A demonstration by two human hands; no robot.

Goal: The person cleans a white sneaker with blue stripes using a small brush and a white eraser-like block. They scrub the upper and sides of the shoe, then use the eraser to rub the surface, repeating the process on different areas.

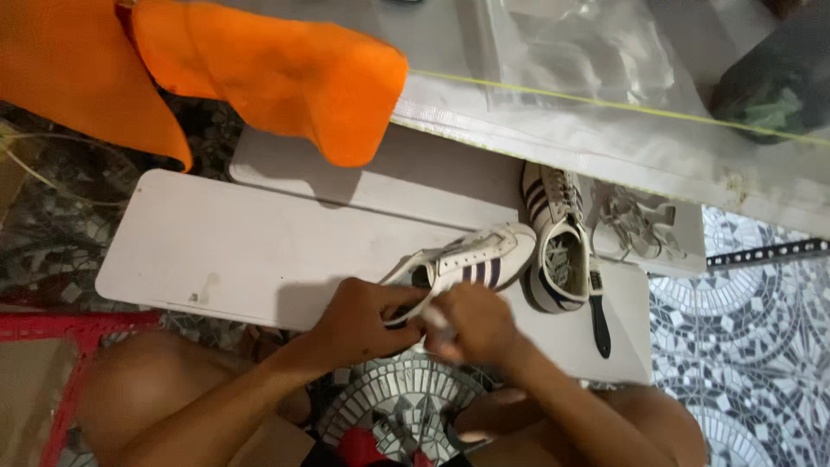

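Left hand (367, 316): over near edge of low white board (216, 251), fingers curled narrow around heel end of white shoe (471, 259), gripping it. Right hand (471, 324): just beside left, touching same heel end, fingers pinched on something small and pale, blurred, not identifiable. Shoe: white with dark side stripes, lying on its side near board's near edge, toward right half, toe pointing away and to the right, toe touching or just short of second shoe (558, 238). Second shoe: same white with dark stripes, sole down, opening upward, at right end of board, partly under edge of table (605, 143). Dark brush (598, 320): narrow handle, near right corner of board, just beside second shoe's heel. White laces (631, 220): loose tangle on a further white board (432, 177), right of second shoe. Table: pale covering with a thin yellow line across, along far right. Clear plastic bag (579, 52): flat on table. Dark bundle (774, 82): at table's far right corner. Orange cloth (259, 69): two pieces hanging over far left, one lapping above further board. Red frame (60, 337): left of near edge. Floor (761, 346): grey-and-white mosaic tiles, showing right of board and between knees.
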